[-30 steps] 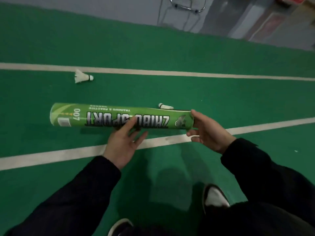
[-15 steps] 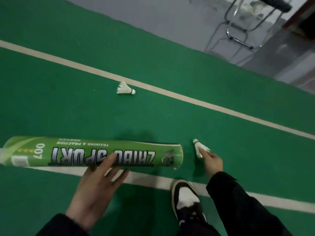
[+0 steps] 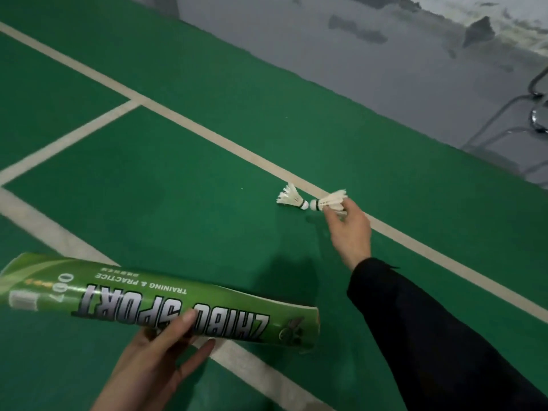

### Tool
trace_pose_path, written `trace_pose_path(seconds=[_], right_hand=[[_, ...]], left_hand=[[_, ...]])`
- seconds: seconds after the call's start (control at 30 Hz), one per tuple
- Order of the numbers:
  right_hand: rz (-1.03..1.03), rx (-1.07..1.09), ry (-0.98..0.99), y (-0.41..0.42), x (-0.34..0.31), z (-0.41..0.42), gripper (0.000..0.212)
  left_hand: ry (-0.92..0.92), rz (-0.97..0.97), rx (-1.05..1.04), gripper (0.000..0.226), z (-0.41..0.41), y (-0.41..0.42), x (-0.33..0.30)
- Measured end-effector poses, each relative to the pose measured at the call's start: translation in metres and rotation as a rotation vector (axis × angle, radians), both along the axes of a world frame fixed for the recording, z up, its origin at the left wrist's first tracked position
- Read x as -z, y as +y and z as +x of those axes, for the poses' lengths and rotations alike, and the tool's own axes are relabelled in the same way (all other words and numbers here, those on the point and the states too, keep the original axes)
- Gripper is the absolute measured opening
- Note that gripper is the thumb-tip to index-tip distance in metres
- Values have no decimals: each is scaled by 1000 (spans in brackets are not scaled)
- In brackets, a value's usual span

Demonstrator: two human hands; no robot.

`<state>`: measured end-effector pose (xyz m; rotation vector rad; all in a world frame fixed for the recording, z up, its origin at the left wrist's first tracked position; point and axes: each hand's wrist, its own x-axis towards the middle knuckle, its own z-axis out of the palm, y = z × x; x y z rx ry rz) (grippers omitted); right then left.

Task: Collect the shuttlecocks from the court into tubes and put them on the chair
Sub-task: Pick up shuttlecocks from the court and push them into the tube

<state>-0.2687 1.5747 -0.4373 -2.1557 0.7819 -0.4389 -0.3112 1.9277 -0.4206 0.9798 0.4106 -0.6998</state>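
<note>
My left hand (image 3: 157, 354) grips a long green shuttlecock tube (image 3: 124, 295) from below, holding it level at the lower left with its open end toward the right. My right hand (image 3: 350, 226) is stretched forward and pinches a white shuttlecock (image 3: 332, 200) by its feathers, cork pointing left. A second white shuttlecock (image 3: 292, 198) lies on the green court just left of it, cork to cork with the held one.
White court lines (image 3: 189, 129) cross the green floor. Grey floor (image 3: 385, 69) lies beyond the court edge. Metal chair legs (image 3: 530, 120) stand at the far right edge.
My right hand has picked up the near shuttlecock and carried it forward to the second one on the floor. The view has swung left and the tube has dropped lower in view.
</note>
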Motion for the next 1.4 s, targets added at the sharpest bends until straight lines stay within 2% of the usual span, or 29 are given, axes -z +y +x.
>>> trace_pose_path(seconds=[0.13, 0.2, 0.27, 0.33, 0.4, 0.47, 0.5, 0.6, 0.7, 0.8, 0.87, 0.93, 1.07, 1.13, 1.2, 1.23, 1.3, 1.33, 1.37, 1.4], right_hand=[[277, -248, -202, 57, -46, 38, 10], [450, -224, -314, 77, -60, 27, 11], [627, -152, -341, 90, -63, 2, 11], [677, -145, -293, 102, -61, -22, 17], [634, -190, -202, 112, -53, -40, 10], [617, -270, -97, 119, -43, -51, 19], [668, -325, -59, 120, -40, -56, 23], [875, -510, 104, 107, -39, -61, 52], [984, -652, 245, 87, -43, -55, 43], [1171, -647, 371, 83, -41, -55, 43], [1174, -686, 445, 88, -37, -56, 47], [1126, -654, 422, 94, -32, -55, 43], [1198, -390, 274, 95, -20, -46, 44], [1136, -356, 279, 88, -15, -44, 48], [973, -296, 255, 76, -12, -35, 54], [867, -246, 209, 67, -9, -24, 51], [549, -164, 112, 44, 0, 8, 25], [338, -173, 88, 29, 9, 28, 13], [113, -240, 89, 15, 17, 49, 18], [-128, -367, 137, 1, 30, 68, 33]], left_hand=[[1, -8, -147, 45, 2, 16, -3], [44, -37, -258, 39, 5, 27, -7], [78, -63, -359, 27, 8, 38, -12], [74, -88, -426, 20, 13, 45, -16], [65, -108, -443, 16, 18, 43, -18], [50, -118, -407, 15, 19, 31, -20], [47, -117, -375, 19, 19, 23, -19], [64, -69, -316, 25, 18, 7, -16], [71, -35, -294, 31, 17, -2, -9], [46, -47, -264, 40, 13, -10, -6], [39, -40, -266, 45, 12, -13, -6], [54, -31, -279, 43, 15, -12, -7], [93, -48, -325, 25, 20, -10, -2], [91, -30, -343, 35, 20, -8, 3], [69, -2, -347, 61, 21, -5, 7], [62, 11, -340, 77, 21, -3, 7], [74, 48, -338, 106, 18, 3, 7], [86, 72, -341, 106, 15, 6, 7], [104, 91, -341, 100, 13, 8, 8], [124, 95, -343, 91, 10, 11, 10]])
